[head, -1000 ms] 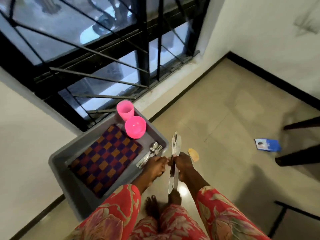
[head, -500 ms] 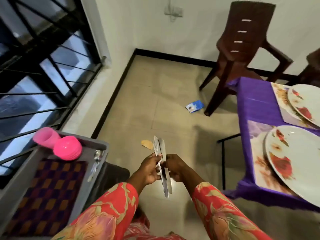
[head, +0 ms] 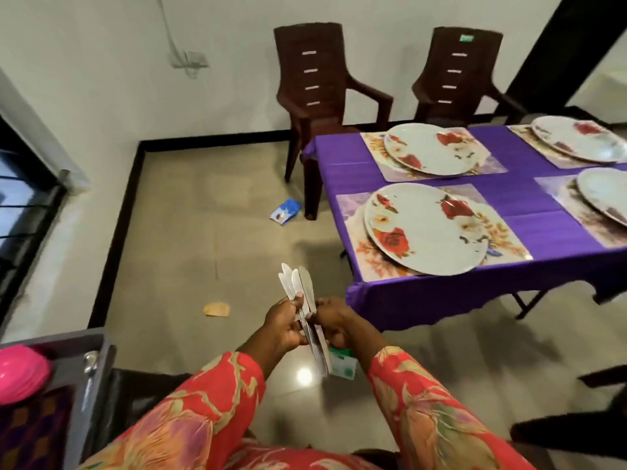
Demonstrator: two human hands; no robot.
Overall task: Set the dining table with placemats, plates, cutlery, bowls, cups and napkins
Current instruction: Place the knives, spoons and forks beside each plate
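Ahead and right of the hands, the purple tabletop carried placemats and flowered plates. The cutlery step was underway: left hand and right hand, close together, both gripped table knives, probably needing separating beside plates.

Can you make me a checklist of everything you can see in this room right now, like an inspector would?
Surface: table under a purple cloth.
Job's things: four flowered plates, each on a placemat; the nearest plate sits on the nearest placemat. A bunch of knives is off the table, in the hands. A grey bin at lower left holds a pink bowl, a spoon and a checkered mat.
Clutter: blue packet, tan scrap and green-white packet on the floor.
Grippers: left hand and right hand both hold the knives.
Cables: one hangs on the wall.
Surroundings: two brown chairs, a barred window.
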